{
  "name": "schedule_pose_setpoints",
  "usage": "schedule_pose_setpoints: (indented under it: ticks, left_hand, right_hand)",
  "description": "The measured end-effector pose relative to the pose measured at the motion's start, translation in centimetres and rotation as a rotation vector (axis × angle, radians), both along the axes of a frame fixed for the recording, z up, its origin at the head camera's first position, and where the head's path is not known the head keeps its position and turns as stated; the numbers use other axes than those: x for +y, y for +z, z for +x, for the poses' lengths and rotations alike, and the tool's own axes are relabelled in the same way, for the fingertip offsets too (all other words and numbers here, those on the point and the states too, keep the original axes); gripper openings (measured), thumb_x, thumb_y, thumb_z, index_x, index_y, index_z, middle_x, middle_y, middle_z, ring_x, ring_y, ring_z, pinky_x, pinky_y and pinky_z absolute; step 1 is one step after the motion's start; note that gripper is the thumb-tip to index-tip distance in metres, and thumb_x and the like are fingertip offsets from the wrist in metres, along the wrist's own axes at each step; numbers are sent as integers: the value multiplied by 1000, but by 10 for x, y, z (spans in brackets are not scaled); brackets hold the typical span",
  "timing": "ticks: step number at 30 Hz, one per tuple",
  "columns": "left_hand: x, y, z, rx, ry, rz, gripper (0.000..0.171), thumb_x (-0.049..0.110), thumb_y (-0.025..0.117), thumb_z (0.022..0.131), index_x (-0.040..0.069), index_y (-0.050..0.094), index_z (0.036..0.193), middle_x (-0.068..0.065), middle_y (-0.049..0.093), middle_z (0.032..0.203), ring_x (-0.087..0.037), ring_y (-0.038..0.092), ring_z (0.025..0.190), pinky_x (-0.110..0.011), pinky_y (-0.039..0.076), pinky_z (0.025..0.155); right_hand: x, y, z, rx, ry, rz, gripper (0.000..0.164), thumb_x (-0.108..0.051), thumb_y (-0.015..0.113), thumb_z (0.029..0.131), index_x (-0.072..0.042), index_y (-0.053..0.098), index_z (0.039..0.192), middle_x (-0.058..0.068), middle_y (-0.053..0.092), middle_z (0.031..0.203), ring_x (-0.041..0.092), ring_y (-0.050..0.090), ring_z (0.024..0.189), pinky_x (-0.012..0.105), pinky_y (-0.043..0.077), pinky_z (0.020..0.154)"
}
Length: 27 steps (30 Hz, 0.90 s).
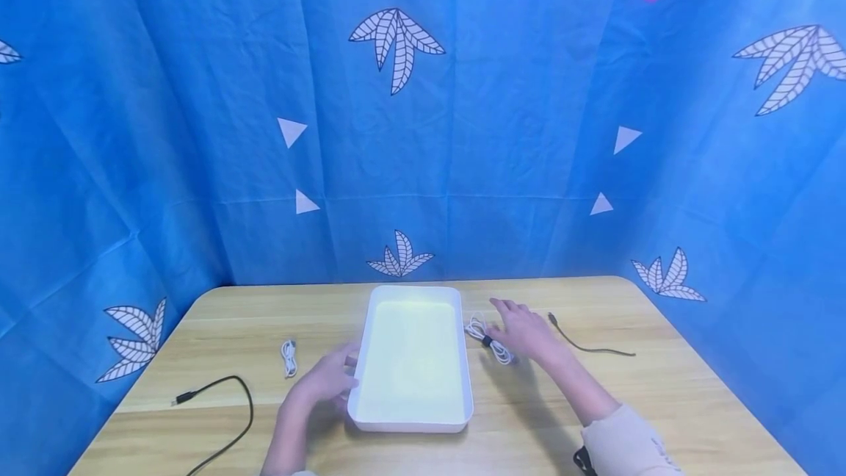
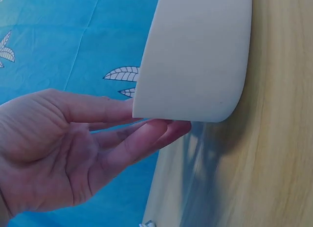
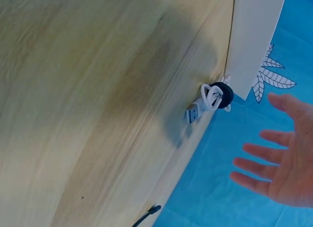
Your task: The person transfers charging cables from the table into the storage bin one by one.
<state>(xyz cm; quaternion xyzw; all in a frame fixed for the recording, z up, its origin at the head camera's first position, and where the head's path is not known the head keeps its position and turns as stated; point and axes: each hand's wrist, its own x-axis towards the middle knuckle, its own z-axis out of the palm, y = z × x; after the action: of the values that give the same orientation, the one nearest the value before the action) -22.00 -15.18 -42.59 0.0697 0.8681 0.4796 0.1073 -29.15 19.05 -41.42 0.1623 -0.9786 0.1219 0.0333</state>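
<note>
A white rectangular tray (image 1: 410, 426) sits mid-table. My left hand (image 1: 327, 379) is at its left side, fingers extended and tips right at the side wall and rim; the left wrist view shows this hand (image 2: 73, 144) beside the tray's near wall (image 2: 195, 60). Some of its fingertips are hidden behind the tray. To the right, my right hand (image 1: 525, 329) hovers over a coiled white USB cable (image 1: 499, 351) bound with a black strap. Spread and holding nothing, the right hand (image 3: 288, 158) is apart from the cable's white loops (image 3: 211, 97) in the right wrist view.
Left of the tray lie a small white coiled cable (image 1: 289, 358) and a long black cable (image 1: 247, 402) with a plug. A short black cable (image 1: 591, 349) stretches out at the right. A blue patterned curtain (image 1: 529, 131) surrounds the wooden table (image 1: 529, 446).
</note>
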Motion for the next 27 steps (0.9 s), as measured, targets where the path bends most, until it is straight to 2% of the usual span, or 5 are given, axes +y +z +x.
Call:
schedule_pose_setpoints:
  ticks: [5,8,18,21,27]
  left_hand:
    - [-3,-1,2,-11,-36,-3,51,-6,58,80,-11,40,128,-27,54,107,-26,59,71,-40,51,62]
    - [-3,-2,4,-28,-45,24,49,-6,56,81,-12,40,127,-27,52,107,-24,58,65,-36,51,56]
    - [5,0,8,3,-70,-9,42,-3,57,82,-12,44,121,-25,55,102,-27,59,71,-37,51,59]
    - [6,0,7,13,-50,-93,32,5,57,86,-8,50,114,-17,57,93,-22,56,66,-35,49,59]
    - [4,-4,-2,128,-27,-349,12,20,54,92,9,58,88,-1,50,71,-16,47,66,-33,41,58]
  right_hand:
    - [0,-1,0,-13,-6,2,54,-33,57,89,-1,44,132,25,47,126,43,46,112,57,39,86]
    - [0,-2,0,-33,-1,9,52,-31,57,89,-1,46,130,24,49,125,43,47,110,56,40,84]
    - [1,-6,-1,-24,-6,0,52,-31,59,88,-1,48,128,23,51,122,41,50,107,53,42,84]
    - [1,-6,-2,-28,-9,2,52,-32,59,88,-1,48,128,23,51,123,41,50,107,54,42,83]
    - [1,-7,-3,-36,-15,6,49,-32,59,88,-2,50,126,23,52,121,40,52,105,53,43,82]
